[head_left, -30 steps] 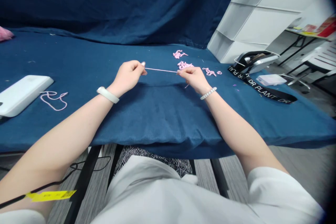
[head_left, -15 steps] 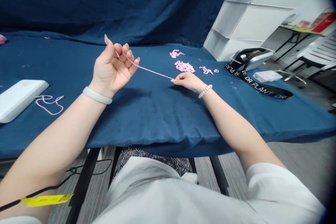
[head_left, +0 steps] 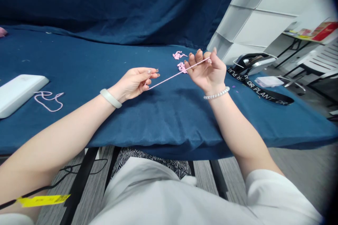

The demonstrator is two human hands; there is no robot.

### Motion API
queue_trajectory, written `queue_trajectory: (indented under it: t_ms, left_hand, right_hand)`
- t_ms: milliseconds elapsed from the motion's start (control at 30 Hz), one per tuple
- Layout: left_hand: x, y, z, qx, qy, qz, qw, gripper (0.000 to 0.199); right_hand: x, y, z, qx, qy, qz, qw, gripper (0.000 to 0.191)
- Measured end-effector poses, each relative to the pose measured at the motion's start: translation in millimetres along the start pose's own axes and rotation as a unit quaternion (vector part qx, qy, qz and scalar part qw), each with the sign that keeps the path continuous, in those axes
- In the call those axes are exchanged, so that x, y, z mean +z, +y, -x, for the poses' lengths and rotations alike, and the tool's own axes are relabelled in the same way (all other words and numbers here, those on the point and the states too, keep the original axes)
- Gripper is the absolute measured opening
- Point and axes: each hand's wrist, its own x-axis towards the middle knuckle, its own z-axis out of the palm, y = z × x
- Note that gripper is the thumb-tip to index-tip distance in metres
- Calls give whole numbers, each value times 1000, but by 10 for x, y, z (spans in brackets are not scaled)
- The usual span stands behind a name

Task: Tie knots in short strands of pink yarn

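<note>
A thin pink cord (head_left: 171, 77) runs taut and slanting between my two hands, above the blue cloth. My left hand (head_left: 137, 82) grips its lower end between the fingers, palm turned inward. Higher up and to the right, my right hand (head_left: 207, 70) pinches the other end at thumb and forefinger, palm up with the other fingers curled. Behind the right hand lie small heaps of pink knotted cord, one farther back (head_left: 179, 55) and one partly covered by the fingers (head_left: 181, 67).
On the blue-covered table (head_left: 79, 59) a white box-like device (head_left: 21, 93) sits at the left, beside a loose pink cord (head_left: 50, 103). At the right are a black lettered strap (head_left: 264, 93), an open pouch (head_left: 255, 62) and a small clear case (head_left: 269, 81).
My left hand has come down and moved right, turning inward. My right hand has risen and turned palm up. The cord's slant has reversed, and the right hand now covers part of the pink heaps.
</note>
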Motion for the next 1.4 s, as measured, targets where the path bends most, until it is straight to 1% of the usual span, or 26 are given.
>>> queue_trajectory:
  t_ms: [100,167,233,267,333,433,533,667,767,833,900,967,1033,1100,1133,1200,1233,1300,1333,1367,1400]
  left_hand:
    - [0,-57,-10,-10,-5,-5,1000,19]
    - [-8,-66,-16,-10,8,0,1000,28]
    - [-18,-64,-23,-14,27,2,1000,40]
    - [-23,-62,-27,-17,34,1,999,42]
    - [-32,-63,-38,-20,41,-7,999,37]
    - [-44,-78,-55,-16,35,-32,999,22]
    - [-47,-92,-58,-19,30,-50,998,15]
    - [-29,-84,-46,-24,58,-55,997,9]
    - [-1,-71,-32,-25,68,-53,996,7]
    - [20,-67,-21,-27,62,-48,997,8]
    - [36,-71,-7,-28,52,-47,997,9]
    - [41,-80,2,-28,40,-55,997,10]
    - [33,-81,1,-23,28,-70,997,10]
    - [17,-58,-10,-7,24,-97,995,11]
    - [7,-32,-15,6,27,-113,993,11]
    - [-10,56,-10,42,42,-143,988,12]
    - [-18,116,8,61,51,-154,985,12]
    - [-34,255,84,87,45,-173,980,14]
    - [-41,324,140,86,19,-184,979,17]
    - [-49,389,205,73,-29,-195,978,21]
    - [-55,444,273,48,-96,-205,973,26]
  right_hand:
    - [114,-78,62,-3,9,-58,998,63]
    - [178,-93,88,10,8,-88,996,59]
    - [223,-99,103,23,5,-84,996,60]
    - [237,-102,109,29,2,-74,997,60]
    - [257,-106,118,40,-10,-65,997,57]
    - [284,-101,128,51,-33,-95,994,48]
    - [315,-82,130,75,-46,-122,989,43]
    - [311,-39,111,97,-52,-139,984,42]
    - [259,11,74,94,-32,-124,987,44]
    - [211,59,35,91,-9,-122,988,41]
    - [159,116,-14,100,21,-144,984,38]
    - [111,177,-63,122,58,-193,972,35]
    - [78,230,-102,143,91,-257,951,33]
    - [72,263,-118,156,105,-314,931,32]
    - [81,268,-115,160,100,-333,924,32]
    - [114,248,-86,174,58,-352,918,35]
    - [133,222,-59,181,19,-351,918,35]
    - [161,137,15,174,-92,-336,921,33]
    - [167,83,57,158,-168,-322,918,30]
    - [167,25,101,134,-255,-307,907,27]
    - [163,-34,144,113,-354,-289,882,23]
